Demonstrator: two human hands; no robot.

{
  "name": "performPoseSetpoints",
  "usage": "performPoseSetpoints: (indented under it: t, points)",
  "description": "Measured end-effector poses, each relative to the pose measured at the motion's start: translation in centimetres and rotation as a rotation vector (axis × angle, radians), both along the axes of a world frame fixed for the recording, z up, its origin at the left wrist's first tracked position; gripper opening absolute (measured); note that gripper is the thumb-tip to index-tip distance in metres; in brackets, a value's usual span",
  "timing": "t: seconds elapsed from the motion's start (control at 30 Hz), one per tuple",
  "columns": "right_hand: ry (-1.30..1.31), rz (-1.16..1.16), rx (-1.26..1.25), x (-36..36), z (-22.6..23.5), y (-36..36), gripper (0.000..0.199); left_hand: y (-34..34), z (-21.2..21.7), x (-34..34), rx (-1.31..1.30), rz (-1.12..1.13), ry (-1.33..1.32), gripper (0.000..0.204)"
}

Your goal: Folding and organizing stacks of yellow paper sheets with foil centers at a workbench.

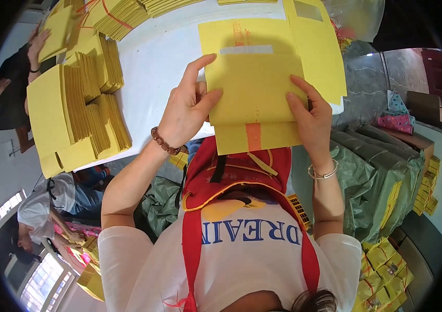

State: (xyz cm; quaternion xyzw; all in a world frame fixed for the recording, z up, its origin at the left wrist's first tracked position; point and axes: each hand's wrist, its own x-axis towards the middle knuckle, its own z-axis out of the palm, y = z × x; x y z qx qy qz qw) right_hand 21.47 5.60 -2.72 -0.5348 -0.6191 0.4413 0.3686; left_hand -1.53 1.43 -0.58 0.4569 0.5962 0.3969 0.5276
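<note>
A folded yellow paper piece (255, 88) is held up between my two hands over the near edge of the white table (151, 67). Its lower flap shows an orange rectangle (253, 136), and a whitish strip (246, 50) lies along its far edge. At the left edge, my left hand (183, 106) grips it with thumb and index finger apart along the side. My right hand (312, 117) pinches the right edge, thumb and fingers on the paper. Beyond lie flat yellow paper sheets (322, 57), one with orange marks.
Stacks of folded yellow paper (49, 106) fill the table's left end, and tied bundles (117, 18) the far side. A co-worker's hand (38, 47) touches paper at far left. Another person (49, 200) works lower left. Green plastic-covered piles (372, 171) stand on the right.
</note>
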Motion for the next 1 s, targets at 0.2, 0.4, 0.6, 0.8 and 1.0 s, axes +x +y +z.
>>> performPoseSetpoints:
  t: [0.2,0.4,0.6,0.8,1.0]
  points:
    - [0.007,-0.009,0.057,-0.2,-0.4,-0.1,0.031,-0.1,-0.1,-0.5,0.054,0.014,0.163,0.05]
    - [0.004,-0.004,0.096,-0.2,-0.6,-0.1,0.031,1.4,1.6,0.6,0.78,-0.051,0.8,0.045]
    - [0.026,-0.01,0.085,-0.3,-0.8,-0.1,0.03,1.9,-0.4,5.3,0.736,-0.335,0.977,0.049]
    - [-0.107,0.021,0.089,-0.1,0.7,-0.1,0.033,1.5,-2.3,5.5,0.694,-0.384,1.106,0.059]
    - [-0.731,0.15,0.57,1.0,1.4,-3.6,0.047,1.6,-2.3,5.3,0.663,-0.394,1.095,0.063]
